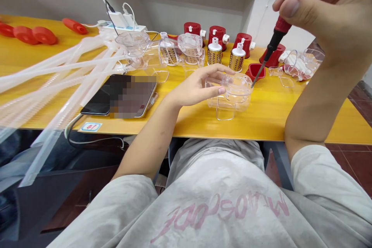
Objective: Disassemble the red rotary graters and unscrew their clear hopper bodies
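My left hand point(197, 87) rests on the yellow table point(276, 120) and grips a clear plastic housing point(235, 95) from its left side, thumb below and fingers along the top. My right hand point(322, 11) is raised near the top right, closed round the red handle of a screwdriver point(286, 17). Its dark shaft slants down to the left, and the tip sits at the housing's right rim.
Behind the housing stand red cups point(216, 33), two gold drum parts point(236, 58) and more clear housings point(190, 46). A phone point(101, 99) lies at left beside white plastic strips point(58, 73). Red discs point(35, 35) and a power strip point(122, 25) sit at the back.
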The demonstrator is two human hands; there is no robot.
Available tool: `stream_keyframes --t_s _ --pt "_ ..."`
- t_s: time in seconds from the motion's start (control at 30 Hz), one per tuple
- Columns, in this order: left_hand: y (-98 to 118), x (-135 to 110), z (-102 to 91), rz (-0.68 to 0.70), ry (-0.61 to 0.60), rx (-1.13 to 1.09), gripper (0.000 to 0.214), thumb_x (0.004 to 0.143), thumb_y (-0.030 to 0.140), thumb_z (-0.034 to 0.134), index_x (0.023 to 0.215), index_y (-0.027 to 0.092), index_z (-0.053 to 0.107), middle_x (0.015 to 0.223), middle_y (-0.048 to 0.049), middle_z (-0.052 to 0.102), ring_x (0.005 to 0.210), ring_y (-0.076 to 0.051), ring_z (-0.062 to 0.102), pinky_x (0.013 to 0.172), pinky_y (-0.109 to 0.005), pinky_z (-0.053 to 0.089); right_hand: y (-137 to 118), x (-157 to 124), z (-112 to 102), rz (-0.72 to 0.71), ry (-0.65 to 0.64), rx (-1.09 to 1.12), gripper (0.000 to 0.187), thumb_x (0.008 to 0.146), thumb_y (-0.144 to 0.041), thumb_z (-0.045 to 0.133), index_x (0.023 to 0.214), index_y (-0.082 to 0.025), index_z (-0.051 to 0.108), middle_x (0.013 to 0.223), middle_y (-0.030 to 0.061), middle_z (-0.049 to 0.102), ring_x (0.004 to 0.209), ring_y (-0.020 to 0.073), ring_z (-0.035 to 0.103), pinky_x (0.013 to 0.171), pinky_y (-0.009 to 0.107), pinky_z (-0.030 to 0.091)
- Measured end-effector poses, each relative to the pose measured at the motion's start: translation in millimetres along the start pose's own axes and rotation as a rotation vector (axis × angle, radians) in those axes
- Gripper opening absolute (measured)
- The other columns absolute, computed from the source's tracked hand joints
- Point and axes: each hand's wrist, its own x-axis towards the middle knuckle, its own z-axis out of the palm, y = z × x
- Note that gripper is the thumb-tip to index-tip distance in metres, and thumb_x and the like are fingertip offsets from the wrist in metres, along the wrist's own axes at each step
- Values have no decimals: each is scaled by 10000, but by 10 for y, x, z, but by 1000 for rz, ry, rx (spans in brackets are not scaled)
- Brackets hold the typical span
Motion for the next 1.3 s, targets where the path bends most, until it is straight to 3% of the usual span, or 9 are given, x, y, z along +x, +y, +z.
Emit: stream_keyframes --t_s 0.23,0.4,0.63,0.77,0.93,1.07,1.3 --pt "22 10 -5 0 28 44 654 1026 747 855 1482 285 777 1391 -106 882 1309 -316 864 1091 -451 737 -51 56 39 55 -106 10 500 885 -600 1050 1304 -373 901 1113 -34 831 1067 126 822 917 193 689" --pt "25 36 4 30 86 84 633 1034 757 838 1443 276 806 1498 -105 846 1302 -303 852 1159 -467 708 11 67 77 -3 -143 50 568 802 -538 1121 1242 -253 902 1036 -31 809 945 76 803 784 168 610" --pt "-95 47 32 -26 263 147 640 982 794 868 1364 283 822 1472 -100 842 1249 -280 830 1082 -427 687 -32 109 87 53 -125 -177 434 866 -476 1083 1141 -225 862 996 -45 736 890 21 719 750 148 542" --pt "-138 63 32 -28 374 220 599 970 801 882 1267 281 861 1370 -98 856 1213 -277 814 1040 -419 675 -36 152 90 80 -114 -349 425 853 -583 1076 1084 -294 867 1013 -27 758 863 60 685 770 167 588" --pt "-120 81 42 -14 410 264 594 993 816 853 1268 291 890 1310 -103 858 1212 -292 801 1147 -493 668 -26 175 115 111 -113 -404 431 906 -620 1018 1212 -340 901 1120 9 827 951 171 763 949 263 714" --pt "-100 79 64 -6 423 282 610 1024 848 787 1297 313 894 1392 -112 836 1332 -330 773 1180 -533 673 15 191 129 122 -114 -411 375 955 -484 992 1307 -388 906 1131 -15 851 986 156 789 965 224 715" --pt "-92 80 76 2 399 351 566 1111 801 688 1273 300 898 1434 -133 823 1408 -347 757 1260 -574 630 85 177 219 63 -122 -239 512 967 -274 944 1474 -275 870 1176 -4 845 1029 164 835 923 275 689"
